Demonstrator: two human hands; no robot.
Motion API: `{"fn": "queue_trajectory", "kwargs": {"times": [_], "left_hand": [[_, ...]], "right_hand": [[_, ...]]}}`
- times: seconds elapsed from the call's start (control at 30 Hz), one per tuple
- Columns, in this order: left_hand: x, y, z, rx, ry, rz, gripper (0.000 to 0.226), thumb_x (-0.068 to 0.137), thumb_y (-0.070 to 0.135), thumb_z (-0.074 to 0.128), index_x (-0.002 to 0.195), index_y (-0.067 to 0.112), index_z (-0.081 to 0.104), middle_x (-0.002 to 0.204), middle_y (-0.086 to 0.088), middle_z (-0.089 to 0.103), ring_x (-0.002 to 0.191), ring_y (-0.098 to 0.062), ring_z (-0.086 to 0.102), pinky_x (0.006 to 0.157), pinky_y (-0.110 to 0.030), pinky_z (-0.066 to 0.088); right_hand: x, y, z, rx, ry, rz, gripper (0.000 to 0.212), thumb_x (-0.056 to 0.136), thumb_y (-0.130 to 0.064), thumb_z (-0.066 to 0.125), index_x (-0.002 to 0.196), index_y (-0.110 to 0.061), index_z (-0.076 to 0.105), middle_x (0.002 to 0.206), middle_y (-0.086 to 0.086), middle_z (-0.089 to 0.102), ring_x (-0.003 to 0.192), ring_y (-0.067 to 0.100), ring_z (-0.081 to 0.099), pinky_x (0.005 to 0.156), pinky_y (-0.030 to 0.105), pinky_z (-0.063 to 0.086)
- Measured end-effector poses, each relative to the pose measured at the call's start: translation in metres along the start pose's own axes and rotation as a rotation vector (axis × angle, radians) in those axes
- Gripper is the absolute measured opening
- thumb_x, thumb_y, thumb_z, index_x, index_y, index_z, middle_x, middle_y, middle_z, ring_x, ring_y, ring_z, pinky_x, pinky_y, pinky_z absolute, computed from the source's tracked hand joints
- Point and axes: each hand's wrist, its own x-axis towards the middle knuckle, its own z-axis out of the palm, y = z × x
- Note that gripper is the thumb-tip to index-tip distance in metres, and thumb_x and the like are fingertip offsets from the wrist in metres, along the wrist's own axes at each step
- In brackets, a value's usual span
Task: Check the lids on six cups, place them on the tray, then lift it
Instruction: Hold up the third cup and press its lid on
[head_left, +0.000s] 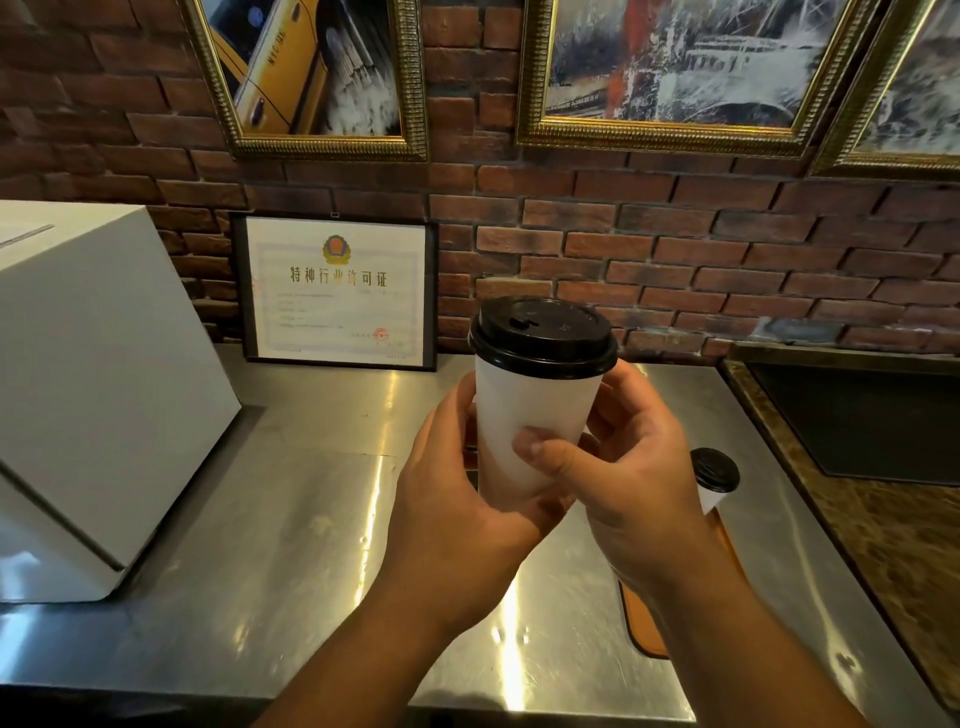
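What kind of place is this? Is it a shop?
Probably a café or coffee bar. A white takeaway cup with a black lid is held over a steel counter, and a framed licence stands against the brick wall.

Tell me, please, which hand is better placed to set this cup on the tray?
Right, probably: the right hand grips the cup and the tray lies under its forearm, while the left hand holds from the far side.

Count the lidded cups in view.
2. One cup is gripped between the left hand and right hand above the counter. A second cup stands at the orange tray's far end, behind the right hand. Others may be hidden.
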Motion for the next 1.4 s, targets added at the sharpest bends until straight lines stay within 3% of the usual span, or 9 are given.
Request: {"fn": "queue_trajectory", "kwargs": {"times": [0.2,0.33,0.43,0.53,0.6,0.87,1.1,1.23,1.4], "left_hand": [[0.0026,-0.0029,-0.0043,0.031,-0.015,-0.004,0.091,0.063,0.061,0.085,0.138,0.070,0.034,0.133,0.033,0.056,0.120,0.008,0.056,0.073,0.002,0.046],[0.0040,-0.0038,-0.0026,0.022,-0.045,-0.017,0.092,0.063,0.057,0.085,0.134,0.076,0.028,0.131,0.038,0.052,0.119,0.016,0.050,0.069,0.002,0.046],[0.0027,-0.0050,-0.0015,0.016,-0.055,-0.022,0.094,0.064,0.053,0.086,0.136,0.073,0.029,0.130,0.038,0.052,0.119,0.016,0.051,0.071,-0.002,0.049],[0.0027,-0.0057,-0.0031,0.007,-0.054,-0.014,0.092,0.065,0.054,0.087,0.140,0.067,0.035,0.132,0.036,0.055,0.120,0.012,0.054,0.076,-0.004,0.051],[0.0035,-0.0036,-0.0046,-0.014,-0.047,-0.010,0.089,0.066,0.055,0.088,0.136,0.072,0.035,0.131,0.038,0.055,0.119,0.014,0.054,0.075,-0.002,0.049],[0.0023,-0.0011,-0.0039,-0.022,-0.046,-0.011,0.091,0.059,0.064,0.082,0.135,0.072,0.033,0.131,0.034,0.055,0.119,0.013,0.054,0.071,-0.003,0.051],[0.0025,-0.0056,-0.0020,0.024,-0.044,-0.002,0.091,0.068,0.051,0.092,0.140,0.065,0.037,0.132,0.032,0.057,0.119,0.008,0.056,0.075,0.000,0.049],[0.0029,-0.0053,-0.0024,0.002,-0.040,-0.004,0.089,0.068,0.054,0.091,0.134,0.073,0.035,0.130,0.037,0.055,0.120,0.013,0.054,0.072,0.003,0.045],[0.0021,-0.0032,-0.0009,0.013,-0.006,-0.022,0.093,0.057,0.075,0.076,0.137,0.072,0.031,0.132,0.039,0.053,0.120,0.017,0.051,0.073,0.003,0.045]], "right_hand": [[0.0024,0.0012,0.0029,0.025,-0.034,-0.012,0.066,0.071,-0.021,0.093,0.121,-0.054,0.066,0.124,-0.013,0.073,0.118,0.011,0.069,0.081,0.024,0.062],[0.0008,0.0015,0.0040,-0.004,0.004,-0.005,0.062,0.066,-0.034,0.090,0.118,-0.056,0.065,0.123,-0.014,0.073,0.117,0.010,0.069,0.081,0.023,0.062],[-0.0002,0.0040,0.0048,-0.006,0.028,0.008,0.071,0.061,-0.037,0.092,0.125,-0.048,0.061,0.124,-0.015,0.072,0.117,0.010,0.069,0.082,0.026,0.063],[-0.0002,0.0045,0.0057,0.015,0.027,0.014,0.074,0.060,-0.033,0.094,0.126,-0.046,0.060,0.124,-0.015,0.072,0.118,0.011,0.069,0.082,0.026,0.063],[-0.0003,0.0046,0.0055,0.031,0.012,0.024,0.071,0.065,-0.026,0.095,0.124,-0.047,0.061,0.123,-0.014,0.073,0.118,0.012,0.069,0.082,0.025,0.062],[-0.0005,0.0056,0.0027,0.013,0.035,0.039,0.073,0.065,-0.027,0.094,0.129,-0.039,0.061,0.124,-0.012,0.073,0.116,0.010,0.070,0.081,0.025,0.063],[0.0010,0.0063,0.0031,0.022,0.025,0.018,0.069,0.063,-0.034,0.094,0.123,-0.051,0.063,0.124,-0.013,0.072,0.116,0.010,0.070,0.081,0.024,0.062],[0.0007,0.0054,0.0026,0.027,-0.011,0.024,0.064,0.066,-0.032,0.091,0.120,-0.053,0.065,0.125,-0.012,0.073,0.118,0.012,0.070,0.083,0.025,0.062],[-0.0002,0.0077,0.0004,0.019,0.007,0.029,0.074,0.059,-0.033,0.093,0.125,-0.046,0.062,0.126,-0.011,0.073,0.119,0.014,0.069,0.087,0.031,0.063]]}}
